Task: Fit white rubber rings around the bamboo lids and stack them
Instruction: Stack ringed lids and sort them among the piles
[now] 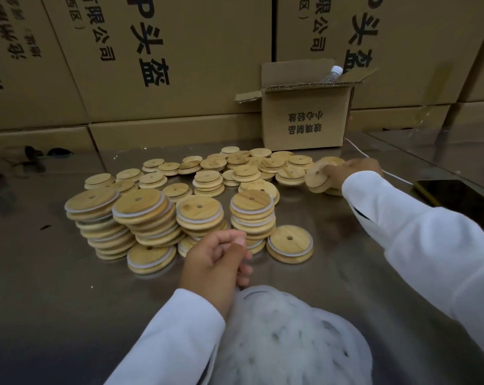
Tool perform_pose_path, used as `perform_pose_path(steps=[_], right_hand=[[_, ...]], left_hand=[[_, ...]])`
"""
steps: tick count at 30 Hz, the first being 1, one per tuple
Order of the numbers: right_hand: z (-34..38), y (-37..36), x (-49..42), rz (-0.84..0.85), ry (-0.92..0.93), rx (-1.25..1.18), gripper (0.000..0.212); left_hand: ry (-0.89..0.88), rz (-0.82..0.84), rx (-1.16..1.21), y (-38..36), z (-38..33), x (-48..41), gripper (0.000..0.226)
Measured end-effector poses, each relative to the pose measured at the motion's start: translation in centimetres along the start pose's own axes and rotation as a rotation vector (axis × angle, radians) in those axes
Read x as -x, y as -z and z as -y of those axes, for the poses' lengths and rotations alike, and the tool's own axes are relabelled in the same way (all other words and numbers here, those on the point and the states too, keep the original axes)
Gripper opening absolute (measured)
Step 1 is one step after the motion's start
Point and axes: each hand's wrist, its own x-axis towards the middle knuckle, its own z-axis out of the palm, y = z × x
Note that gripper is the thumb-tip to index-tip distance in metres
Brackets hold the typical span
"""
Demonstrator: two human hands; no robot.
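Gripping bamboo lids, right hand

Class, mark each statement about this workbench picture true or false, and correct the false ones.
1. The right hand grips a bamboo lid. True.
2. The small cardboard box is sealed shut. False: its flaps are open and a bottle sticks out.
3. The near stacks of lids carry white rings. True.
4. The phone lies left of the lids. False: it lies to their right.
5. The pile of loose rings lies beside the box. False: it lies nearest the person, by the left hand.
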Motion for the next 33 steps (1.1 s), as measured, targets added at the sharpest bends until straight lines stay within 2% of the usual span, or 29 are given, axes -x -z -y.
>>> perform_pose_path(steps=[2,7,10,13,18,20,22,23,26,29,33], right_hand=[[0.5,0.8,2.5,-0.004,0.049,-0.090,0.035],[1.4,1.7,11.6,0.243,0.312,-0.123,0.016],[1.2,1.2,16.3,0.354,0.421,-0.212,0.016],[0.7,0.4,18.4,0.377,0.436,-0.304,0.016],[-0.2,-0.1,18.4,0.508,0.391,-0.444,0.016],[-0.5,-0.1,18.2,0.555,0.393,-0.462,0.023],[-1.0,-0.2,17.9,0.584,0.399,-0.430,0.034],[-1.2,-0.4,17.9,0.577,0.400,-0.387,0.032],[-1.9,-1.4,18.0,0.496,0.466,-0.147,0.009],[-2.6,-2.5,18.7,0.469,0.548,0.136,0.016],[-2.5,-3.2,19.4,0.481,0.611,0.285,0.023]], left_hand=[[0.013,-0.003,0.016,0.0,-0.1,0.0,0.014],[0.009,-0.005,0.088,-0.1,-1.1,0.6,0.001],[-0.014,-0.008,0.111,0.1,-1.6,1.0,0.021],[-0.012,-0.004,0.066,0.4,-1.8,1.1,0.032],[0.005,0.123,0.096,0.9,-2.0,1.2,0.016],[0.002,0.136,0.098,0.9,-1.9,1.0,0.011],[0.000,0.092,0.120,1.2,-1.8,0.7,0.006],[0.007,0.054,0.146,1.4,-1.9,0.4,0.005],[0.037,-0.019,0.229,2.3,-2.0,-0.4,0.008],[0.021,-0.018,0.217,2.6,-1.9,-0.6,0.013],[-0.029,0.006,0.156,2.6,-1.9,-0.4,0.020]])
